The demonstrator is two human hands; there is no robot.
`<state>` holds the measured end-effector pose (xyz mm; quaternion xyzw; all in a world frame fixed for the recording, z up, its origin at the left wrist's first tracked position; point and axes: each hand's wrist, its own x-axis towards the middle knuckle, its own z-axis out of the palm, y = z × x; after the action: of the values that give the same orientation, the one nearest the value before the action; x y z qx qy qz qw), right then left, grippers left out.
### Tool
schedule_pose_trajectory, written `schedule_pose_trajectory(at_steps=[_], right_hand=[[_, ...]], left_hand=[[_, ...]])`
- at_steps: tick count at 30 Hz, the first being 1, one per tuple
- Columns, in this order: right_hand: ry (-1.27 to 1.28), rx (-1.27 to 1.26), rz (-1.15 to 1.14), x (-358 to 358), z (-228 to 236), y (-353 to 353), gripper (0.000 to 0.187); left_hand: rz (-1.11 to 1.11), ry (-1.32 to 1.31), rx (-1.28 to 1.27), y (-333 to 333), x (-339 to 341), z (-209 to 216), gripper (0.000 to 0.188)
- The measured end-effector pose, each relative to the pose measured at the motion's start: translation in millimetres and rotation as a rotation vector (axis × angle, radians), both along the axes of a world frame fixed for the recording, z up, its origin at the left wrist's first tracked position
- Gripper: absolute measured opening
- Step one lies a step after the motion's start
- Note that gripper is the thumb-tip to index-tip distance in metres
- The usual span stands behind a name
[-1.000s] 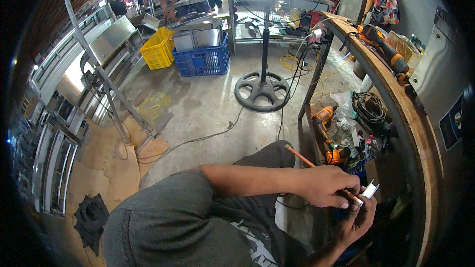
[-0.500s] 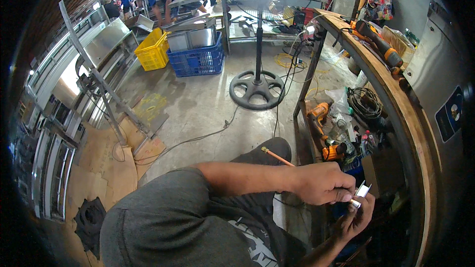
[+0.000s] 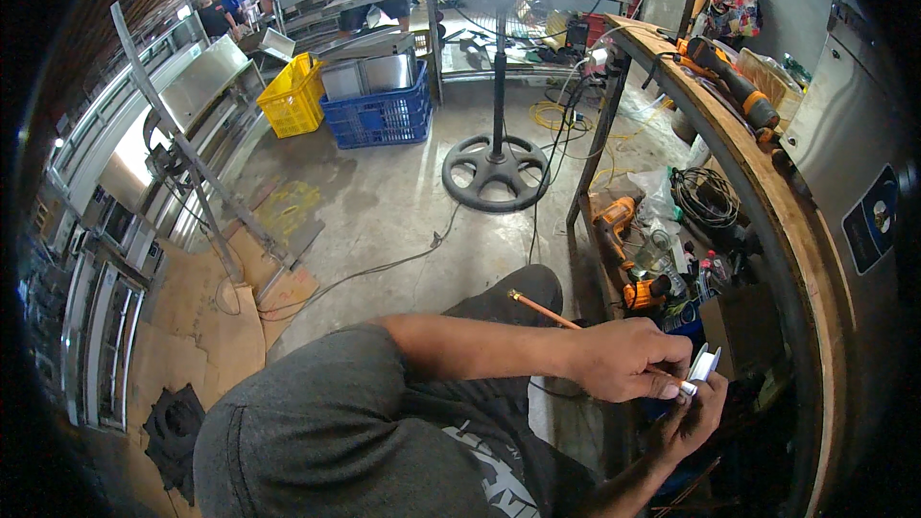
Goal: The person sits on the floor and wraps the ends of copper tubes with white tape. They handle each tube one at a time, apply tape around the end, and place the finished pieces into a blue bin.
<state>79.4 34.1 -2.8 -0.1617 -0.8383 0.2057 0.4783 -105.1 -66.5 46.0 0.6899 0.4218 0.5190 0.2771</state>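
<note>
My left hand [image 3: 628,360] is closed around a thin copper tube [image 3: 545,310]. The tube's brass-coloured end fitting [image 3: 514,296] sticks out past my wrist on the left, and its other end, whitish at the tip, comes out by my thumb. Close against that tip, my right hand [image 3: 698,414] pinches a small white spool of tape [image 3: 705,363] between its fingers. Part of the spool is hidden by the fingers, and I cannot make out any loose strand of tape.
At my right runs a wooden-topped workbench [image 3: 710,86] carrying an orange-black power tool [image 3: 734,82]. Its lower shelf holds orange drills [image 3: 614,221] and coiled cable [image 3: 705,197]. Ahead stand a pedestal fan [image 3: 497,173], a blue crate [image 3: 379,115] and a yellow crate [image 3: 291,96]. A cable [image 3: 384,269] crosses the floor.
The white spool has turned in my right hand and now shows its rims at another angle. My left hand stays nearly in place. The bent person in the background has moved mostly out of sight.
</note>
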Motion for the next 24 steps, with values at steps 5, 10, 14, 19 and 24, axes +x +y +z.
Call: schedule_pose_trajectory(at_steps=[5,10,14,19,24], right_hand=[[0.028,0.064,-0.041,-0.9,-3.6,0.1,0.029],[0.028,0.036,-0.023,-3.0,-2.8,0.6,0.025],[0.019,0.036,-0.023,-3.6,-6.5,2.9,0.024],[0.054,0.001,0.077,-13.8,-5.6,1.3,0.020],[-0.001,0.028,0.068,-14.8,-1.8,1.0,0.018]], left_hand=[[0.046,0.065,0.042,0.0,-1.6,-1.7,0.023],[0.120,0.047,0.029,-0.2,0.9,-6.1,0.024],[0.106,0.015,-0.073,-2.3,-0.7,-1.6,0.025],[0.093,0.024,-0.085,-4.2,-4.4,-2.5,0.028],[0.054,-0.001,-0.142,2.0,-10.0,-19.6,0.031]])
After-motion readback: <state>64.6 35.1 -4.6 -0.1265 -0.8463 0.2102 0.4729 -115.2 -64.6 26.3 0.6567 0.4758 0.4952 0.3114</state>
